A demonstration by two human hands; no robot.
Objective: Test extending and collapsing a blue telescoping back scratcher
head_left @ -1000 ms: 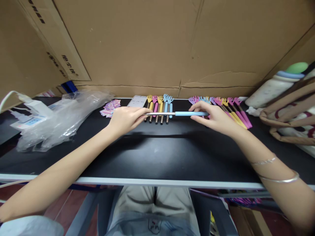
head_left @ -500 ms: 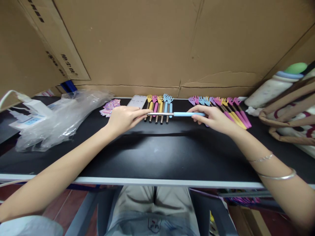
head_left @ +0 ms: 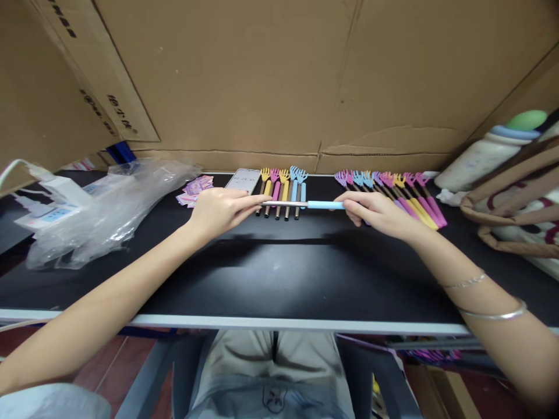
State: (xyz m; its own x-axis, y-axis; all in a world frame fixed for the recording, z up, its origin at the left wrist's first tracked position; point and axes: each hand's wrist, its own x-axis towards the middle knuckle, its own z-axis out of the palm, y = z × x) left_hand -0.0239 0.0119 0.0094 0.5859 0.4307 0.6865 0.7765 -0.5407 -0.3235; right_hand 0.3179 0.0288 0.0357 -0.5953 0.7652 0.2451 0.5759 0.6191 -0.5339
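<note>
A back scratcher with a light blue handle (head_left: 324, 205) and a thin metal rod is held level above the table. My left hand (head_left: 220, 210) pinches the rod's far left end, and its tip is hidden by the fingers. My right hand (head_left: 371, 210) is closed round the right end of the blue handle. Just behind the rod lies a row of back scratchers (head_left: 285, 191) with yellow, pink and blue claw heads. Beyond my right hand lies a second group of back scratchers (head_left: 414, 201), in pink, yellow, blue and purple.
A phone (head_left: 243, 181) and small pink printed cards (head_left: 196, 191) lie left of the rows. A crumpled clear plastic bag (head_left: 109, 209) and a white power strip (head_left: 52, 212) are at far left. On the right stand a white bottle (head_left: 484, 157) and a brown-handled bag (head_left: 515, 215). Cardboard (head_left: 244, 75) walls the back.
My right hand has shifted its hold on the blue handle, its fingers now curled round the end instead of stretched along it. My left hand and the rod stay almost in place.
</note>
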